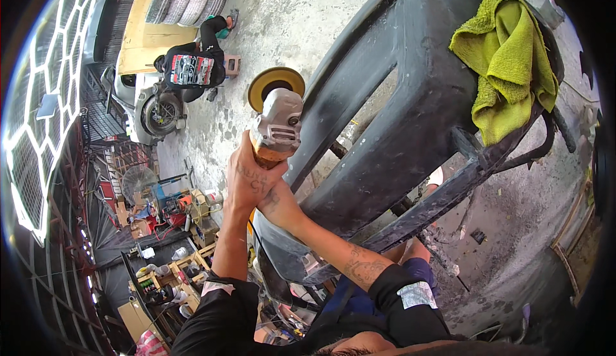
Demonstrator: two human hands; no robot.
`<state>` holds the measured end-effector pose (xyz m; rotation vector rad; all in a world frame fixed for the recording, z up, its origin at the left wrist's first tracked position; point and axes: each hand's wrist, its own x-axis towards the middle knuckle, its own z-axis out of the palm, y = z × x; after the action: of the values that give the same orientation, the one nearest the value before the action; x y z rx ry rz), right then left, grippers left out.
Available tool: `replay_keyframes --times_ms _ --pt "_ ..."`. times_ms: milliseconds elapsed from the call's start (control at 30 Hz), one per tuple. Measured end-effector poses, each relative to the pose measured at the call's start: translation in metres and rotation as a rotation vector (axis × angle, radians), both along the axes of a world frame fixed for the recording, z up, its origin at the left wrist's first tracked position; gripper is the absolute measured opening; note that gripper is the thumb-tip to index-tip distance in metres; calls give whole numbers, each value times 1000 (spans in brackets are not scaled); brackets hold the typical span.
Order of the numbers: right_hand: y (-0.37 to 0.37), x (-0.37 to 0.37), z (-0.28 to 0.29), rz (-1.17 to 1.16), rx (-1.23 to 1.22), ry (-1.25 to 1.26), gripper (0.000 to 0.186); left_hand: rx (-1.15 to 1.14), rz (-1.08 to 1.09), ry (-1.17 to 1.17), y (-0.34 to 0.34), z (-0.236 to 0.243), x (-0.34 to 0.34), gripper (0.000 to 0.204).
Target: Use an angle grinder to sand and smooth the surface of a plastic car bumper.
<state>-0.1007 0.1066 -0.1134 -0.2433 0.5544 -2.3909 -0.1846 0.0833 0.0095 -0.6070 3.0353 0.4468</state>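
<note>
grey concrete floor (269,25) spreads under a crowded workshop. a stack of tires (189,3) lies up at the left, and below it a person (192,70) sits low beside a scooter (153,109), turned away. farther down stand a fan (139,183) and a cluttered rack (168,282). the big dark bumper (378,144) fills the space right of the tool and crowds it, with a green towel (510,58) draped over its far corner. the grinder (280,122) sits just beside the bumper's near edge, its round yellow-brown disc (260,88) beyond the metal head; whether the disc touches is unclear. the left hand (240,175) clasps the grinder's body, fingers wrapped behind the head. the right hand (274,194) overlaps it from the right, its fingers hidden, so i cannot tell how they close.
</note>
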Motion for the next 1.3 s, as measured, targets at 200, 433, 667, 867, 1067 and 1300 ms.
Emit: replay_keyframes --times_ms 200,433,667,867,1067,1300 --pt "5 -8 11 9 -257 -217 59 4 -33 7 -1 0 -4 57" --pt "0 -4 3 -49 -233 -164 65 28 -4 -31 3 -1 -8 56" --pt "4 -7 11 -67 -202 -160 70 61 2 -22 2 -1 -8 57" --pt "2 -7 7 -89 -178 -129 68 41 1 -43 -2 -4 -7 57" --pt "10 -11 12 -104 58 21 69 58 4 -34 3 0 -9 55" --pt "8 -11 10 -80 -36 -81 65 35 -24 -28 7 -1 -11 54"
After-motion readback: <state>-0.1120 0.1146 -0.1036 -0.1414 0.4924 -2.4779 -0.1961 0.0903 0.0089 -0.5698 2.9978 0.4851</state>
